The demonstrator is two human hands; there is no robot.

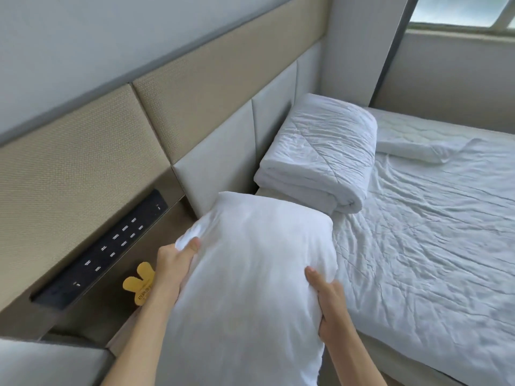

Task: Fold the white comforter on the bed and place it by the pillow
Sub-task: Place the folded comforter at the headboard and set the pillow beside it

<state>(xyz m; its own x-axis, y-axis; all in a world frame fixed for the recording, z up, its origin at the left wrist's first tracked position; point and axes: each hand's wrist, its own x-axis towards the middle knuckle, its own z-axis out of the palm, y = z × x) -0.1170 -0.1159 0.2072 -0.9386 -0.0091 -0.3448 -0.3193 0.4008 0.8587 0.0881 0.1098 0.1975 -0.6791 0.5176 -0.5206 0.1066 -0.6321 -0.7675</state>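
The white comforter lies folded into a thick bundle at the head of the bed, against the padded headboard. In front of it I hold a white pillow lifted off the mattress. My left hand grips the pillow's left edge, thumb on top. My right hand grips its right edge. The pillow's far corner sits close to the comforter's near end. The pillow's lower part runs out of view at the bottom.
A padded headboard runs along the left. Below it a dark switch panel and a yellow flower-shaped card sit over a bedside ledge. A rumpled white sheet fold lies beyond the comforter. A window is at top right.
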